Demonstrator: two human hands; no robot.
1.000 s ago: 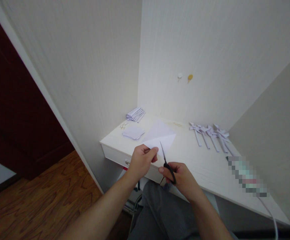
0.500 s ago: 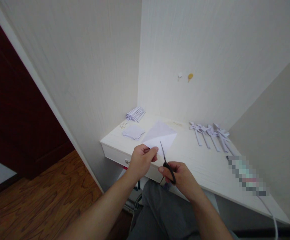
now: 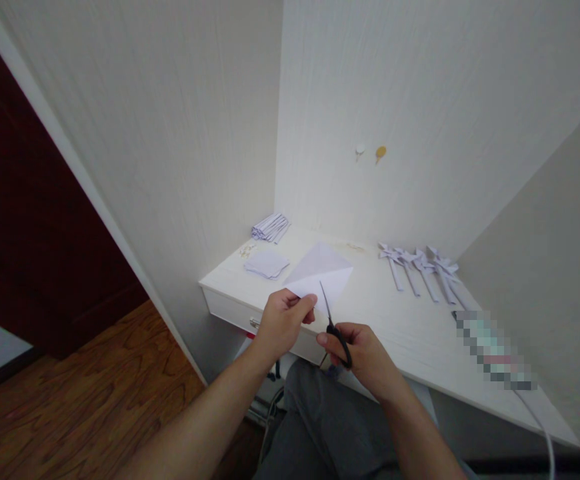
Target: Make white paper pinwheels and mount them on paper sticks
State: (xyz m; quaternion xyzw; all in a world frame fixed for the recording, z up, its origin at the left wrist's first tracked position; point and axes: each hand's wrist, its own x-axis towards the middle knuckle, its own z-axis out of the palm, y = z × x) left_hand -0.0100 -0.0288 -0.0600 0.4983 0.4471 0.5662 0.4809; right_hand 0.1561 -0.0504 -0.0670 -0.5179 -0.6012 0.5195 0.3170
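Pale, finely streaked walls (image 3: 370,80) enclose the corner, with a dark red door (image 3: 30,200) and a wood-grained floor (image 3: 120,393) to the left. A white bench (image 3: 395,327) fills the corner; its drawer (image 3: 230,315) is closed, hiding any contents. The person's grey trousers (image 3: 330,420) show below its front edge. On the right lies a pixelated object (image 3: 495,357) with a white cable (image 3: 541,420), near a row of folded paper pinwheels (image 3: 425,263) on flat-looking sticks.

A square sheet of white paper (image 3: 320,260), creased diagonally, is at the bench's front, its near corner pinched by the left hand (image 3: 285,320). The right hand (image 3: 357,350) grips the black handles of slender-bladed scissors (image 3: 340,343), pointing over the sheet; whether they bite it cannot be told. Left of it lie a bundle of paper strips (image 3: 271,228), stacked paper squares (image 3: 267,265) and tiny pale bits (image 3: 247,251).
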